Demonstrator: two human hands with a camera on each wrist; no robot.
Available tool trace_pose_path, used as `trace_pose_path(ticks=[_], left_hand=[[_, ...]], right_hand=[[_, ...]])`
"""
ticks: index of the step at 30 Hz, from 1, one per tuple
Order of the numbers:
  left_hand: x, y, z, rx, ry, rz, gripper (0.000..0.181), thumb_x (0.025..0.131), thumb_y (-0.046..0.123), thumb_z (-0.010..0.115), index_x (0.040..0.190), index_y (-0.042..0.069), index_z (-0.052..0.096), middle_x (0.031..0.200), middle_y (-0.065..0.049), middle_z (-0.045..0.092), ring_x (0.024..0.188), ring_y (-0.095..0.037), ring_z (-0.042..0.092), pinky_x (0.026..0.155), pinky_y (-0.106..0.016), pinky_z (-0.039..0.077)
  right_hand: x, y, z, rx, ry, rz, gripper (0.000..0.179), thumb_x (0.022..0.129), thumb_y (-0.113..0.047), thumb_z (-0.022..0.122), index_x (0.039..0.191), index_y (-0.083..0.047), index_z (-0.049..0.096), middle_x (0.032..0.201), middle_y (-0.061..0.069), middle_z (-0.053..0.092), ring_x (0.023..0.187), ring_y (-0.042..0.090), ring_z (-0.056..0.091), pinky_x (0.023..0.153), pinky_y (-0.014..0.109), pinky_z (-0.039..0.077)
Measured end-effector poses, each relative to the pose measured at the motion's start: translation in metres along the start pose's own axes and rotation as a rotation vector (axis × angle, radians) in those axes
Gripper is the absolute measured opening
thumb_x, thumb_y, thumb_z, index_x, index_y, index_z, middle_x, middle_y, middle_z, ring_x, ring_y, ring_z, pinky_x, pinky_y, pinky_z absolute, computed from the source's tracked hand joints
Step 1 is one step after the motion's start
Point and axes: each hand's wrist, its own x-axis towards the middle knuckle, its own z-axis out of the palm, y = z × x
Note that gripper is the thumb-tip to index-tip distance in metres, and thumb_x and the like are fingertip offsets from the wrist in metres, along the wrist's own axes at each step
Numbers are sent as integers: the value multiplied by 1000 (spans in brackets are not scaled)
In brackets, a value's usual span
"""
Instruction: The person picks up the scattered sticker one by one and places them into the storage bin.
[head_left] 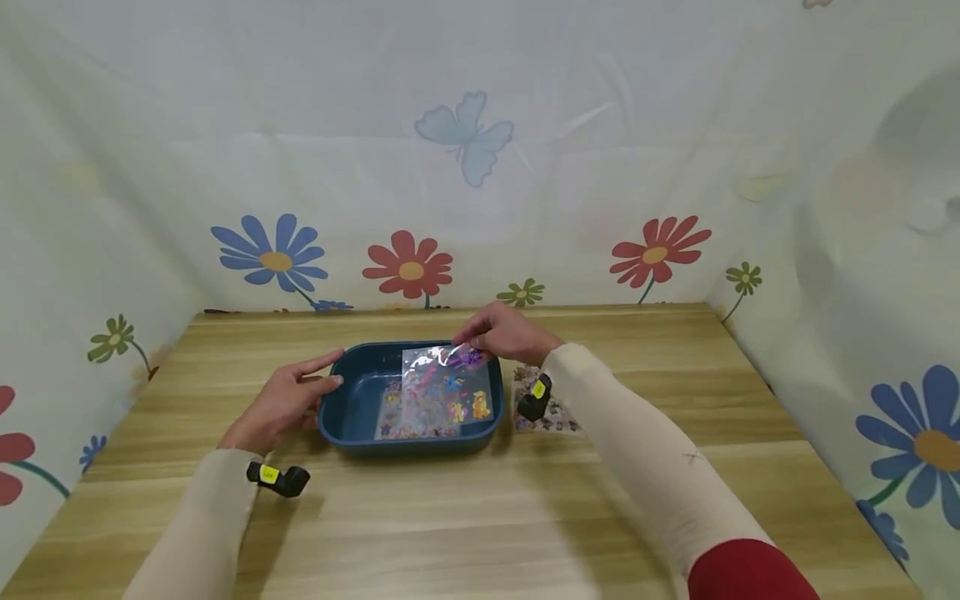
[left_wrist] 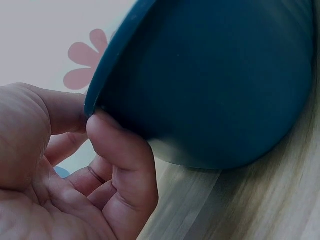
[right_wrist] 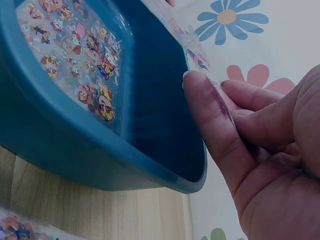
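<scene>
Pinching a clear sticker sheet (head_left: pixel 450 385) at its upper right corner, between the thumb and fingers of the right hand (head_left: pixel 510 332). Holding it over the right part of a blue tray (head_left: pixel 348 412), with pony-like figures showing on it in purple, pink, blue, yellow and orange. Cannot tell whether touching the second sheet (head_left: pixel 387 422) underneath. Lying flat on the tray's floor, crowded with small cartoon dogs. Gripping the tray's left rim with the left hand (head_left: pixel 281 402), with thumb and forefinger clamped on the edge. Seeing a third sheet (head_left: pixel 559 418) just to the right of the tray, on the wood-grain table (head_left: pixel 450 521), partly hidden behind the black right wrist camera (head_left: pixel 533 406). Wearing a matching left wrist camera (head_left: pixel 292 481), each with a yellow label (head_left: pixel 267 474), marked in dark print too small to read. Wearing pale sleeves (head_left: pixel 622 429), with a dark pen-like cross on the right one. Facing a white backdrop (head_left: pixel 337 75), printed with a pale blue butterfly (head_left: pixel 471 137) above red, blue and green flowers.
</scene>
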Motion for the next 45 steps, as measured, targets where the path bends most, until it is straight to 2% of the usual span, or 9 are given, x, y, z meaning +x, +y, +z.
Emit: trace_pose_path(ticks=[7,11,13,18,23,27,34,39,45], left_hand=[[1,1,2,-4,-13,13,63,105,31,64,162,30,37,133,-15,64,84,-17,64,74,-37,64],[0,-1,0,1,-17,12,63,106,31,63,163,30,36,110,-9,60,79,-16,59,69,-33,61],[0,-1,-1,-5,-18,15,63,106,31,63,163,30,36,106,-8,58,76,-16,58,67,-32,61],[-3,2,-5,8,-22,20,66,105,32,63,164,29,34,133,-18,55,83,-18,60,71,-33,62],[-6,5,-9,30,-22,11,67,105,34,64,164,29,32,141,-23,50,82,-18,59,71,-32,62],[-5,4,-6,18,-21,10,66,105,33,63,164,28,33,156,-25,43,86,-19,61,74,-35,63],[-4,1,2,-13,-8,11,63,105,31,63,162,28,38,134,-16,57,83,-18,62,73,-38,64],[-4,-1,0,-29,-1,14,62,106,28,63,162,28,38,129,-14,61,82,-18,64,73,-38,64],[-1,-3,1,-35,-4,23,62,105,29,64,162,28,39,125,-14,62,80,-17,60,73,-39,64]], right_hand=[[4,-2,5,-9,3,6,30,100,8,54,122,4,74,118,18,75,84,17,73,75,29,63],[8,-2,11,-30,-1,0,30,100,8,54,122,3,75,117,17,75,83,15,71,73,26,61],[11,-1,14,-29,3,0,30,100,7,55,122,3,75,117,17,76,82,14,71,73,26,61],[16,-2,22,-29,1,-2,30,101,6,53,123,3,74,117,17,76,82,14,69,71,25,60],[19,-4,29,-80,10,-24,35,98,7,51,122,2,75,118,16,76,85,13,68,70,23,57],[19,-3,30,-104,6,-25,39,95,11,48,122,2,74,117,17,77,88,14,70,70,23,58],[17,-1,31,-145,-2,-27,40,92,11,50,122,2,75,116,16,76,91,16,68,71,25,58],[21,-1,36,-155,-3,-35,42,91,12,49,123,1,75,117,16,77,96,18,69,71,27,58],[21,2,39,-175,15,-18,44,90,12,49,123,0,75,116,14,77,101,20,70,78,32,62]])
